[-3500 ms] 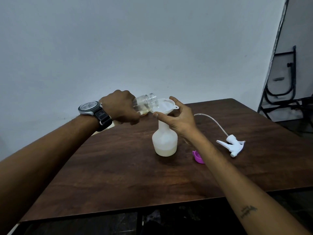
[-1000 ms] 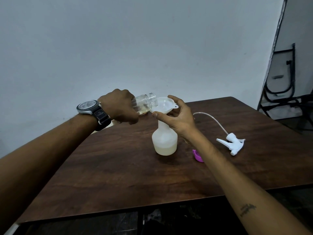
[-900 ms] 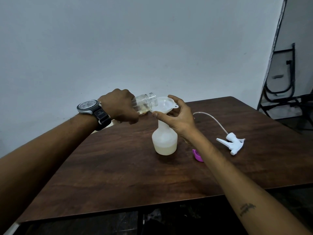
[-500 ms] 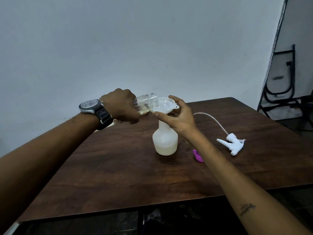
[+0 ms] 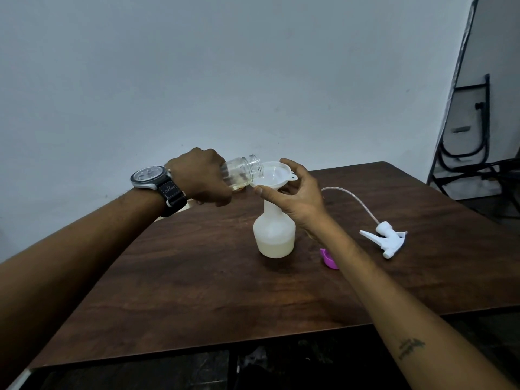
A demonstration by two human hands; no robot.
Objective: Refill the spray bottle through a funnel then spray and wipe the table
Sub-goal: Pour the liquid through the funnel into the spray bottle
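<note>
Aloft, left hand point(image 5: 201, 180) fingers tight round tilted jar point(image 5: 243, 171), right hand point(image 5: 301, 198) fingers curled round funnel point(image 5: 274, 175).

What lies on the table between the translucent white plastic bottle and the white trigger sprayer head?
In the head view, a small purple plastic cap lies there, partly hidden by the right forearm crossing above it.

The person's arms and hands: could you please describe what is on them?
Both forearms are bare, without sleeves or gloves. Behind the left hand sits a wristwatch with silver case, grey dial and black strap lettered OMEGA. Behind the right hand, the forearm bears a small dark tattoo.
</note>
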